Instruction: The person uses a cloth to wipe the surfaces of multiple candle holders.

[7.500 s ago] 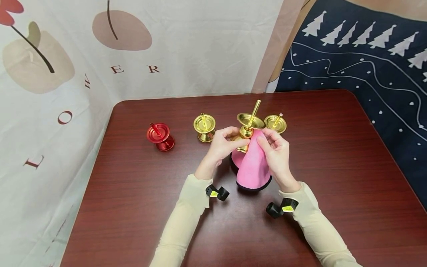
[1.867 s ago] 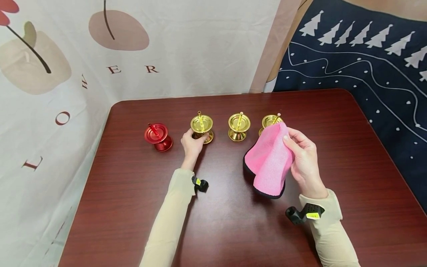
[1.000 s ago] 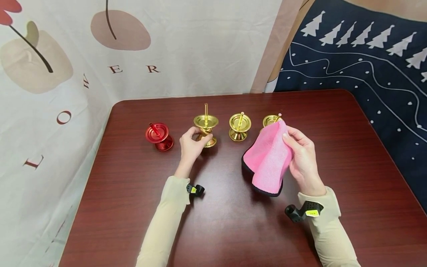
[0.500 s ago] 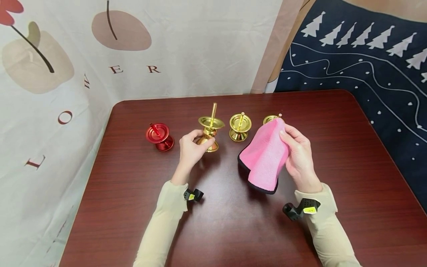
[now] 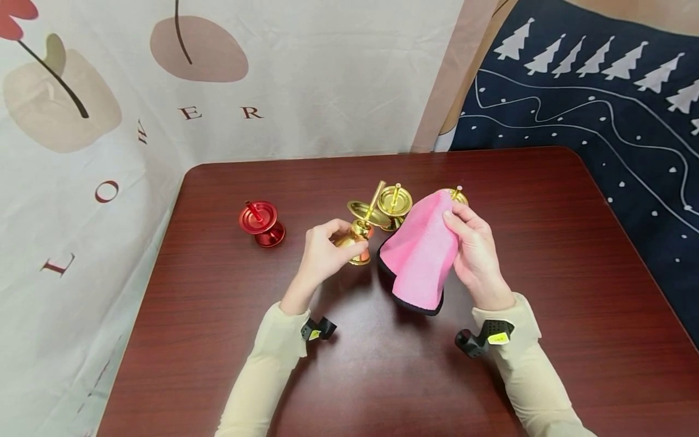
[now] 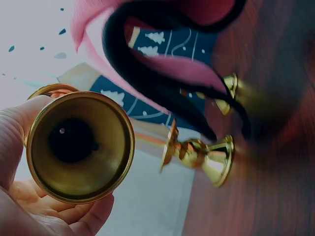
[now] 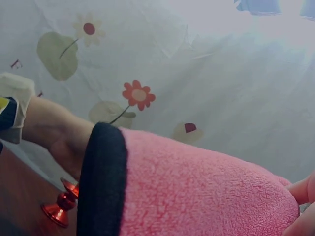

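Note:
A gold candlestick (image 5: 360,229) is held by its lower part in my left hand (image 5: 323,252). It leans to the right, off the table, and its hollow base (image 6: 81,147) faces the left wrist camera. My right hand (image 5: 476,258) pinches the top of a pink cloth (image 5: 419,252) with black edging, which hangs down just right of the held candlestick. Whether cloth and candlestick touch is hard to tell. Behind them stands a second gold candlestick (image 5: 395,201). A third gold candlestick (image 5: 459,195) is mostly hidden by the cloth and right hand.
To the left on the brown table (image 5: 218,340) stands a red candlestick (image 5: 262,221), also seen in the right wrist view. A white printed curtain (image 5: 327,79) hangs behind the table, with a dark blue tree-patterned cloth (image 5: 579,115) on the right.
Earlier both hands had a gold candlestick at the cloth; it now stands in the row. My left hand has since lifted the left gold one rightward and tilted it, while the cloth moved left.

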`<state>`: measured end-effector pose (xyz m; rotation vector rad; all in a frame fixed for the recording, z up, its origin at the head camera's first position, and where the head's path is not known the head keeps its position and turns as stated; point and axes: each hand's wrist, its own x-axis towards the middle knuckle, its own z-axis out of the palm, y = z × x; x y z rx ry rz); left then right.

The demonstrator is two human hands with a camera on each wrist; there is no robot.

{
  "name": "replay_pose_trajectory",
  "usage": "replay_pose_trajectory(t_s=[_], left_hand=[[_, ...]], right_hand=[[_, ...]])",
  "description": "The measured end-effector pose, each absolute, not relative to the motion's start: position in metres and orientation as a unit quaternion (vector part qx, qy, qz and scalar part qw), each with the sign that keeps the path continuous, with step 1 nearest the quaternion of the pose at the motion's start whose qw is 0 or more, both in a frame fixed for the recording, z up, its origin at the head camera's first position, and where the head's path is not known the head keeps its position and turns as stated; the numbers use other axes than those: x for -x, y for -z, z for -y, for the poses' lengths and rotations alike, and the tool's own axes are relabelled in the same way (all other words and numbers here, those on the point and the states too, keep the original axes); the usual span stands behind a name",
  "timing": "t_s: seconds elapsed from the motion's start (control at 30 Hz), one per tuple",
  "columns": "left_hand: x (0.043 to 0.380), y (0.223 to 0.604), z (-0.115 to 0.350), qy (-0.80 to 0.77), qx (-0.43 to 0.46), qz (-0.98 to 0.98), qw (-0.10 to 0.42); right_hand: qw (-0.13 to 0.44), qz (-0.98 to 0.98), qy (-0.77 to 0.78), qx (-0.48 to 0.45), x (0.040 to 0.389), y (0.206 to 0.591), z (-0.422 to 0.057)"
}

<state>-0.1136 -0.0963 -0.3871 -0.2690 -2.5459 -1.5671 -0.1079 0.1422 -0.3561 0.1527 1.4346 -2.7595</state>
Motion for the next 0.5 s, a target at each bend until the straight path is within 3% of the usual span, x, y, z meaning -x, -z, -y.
replay_pose_trajectory(t_s=[0.5], left_hand=[[0.107,0.381,0.082,0.53,0.145,0.835,0.034]], right_hand=[[0.032,-0.489,0.871,-0.028,0.114,0.364,-0.13]])
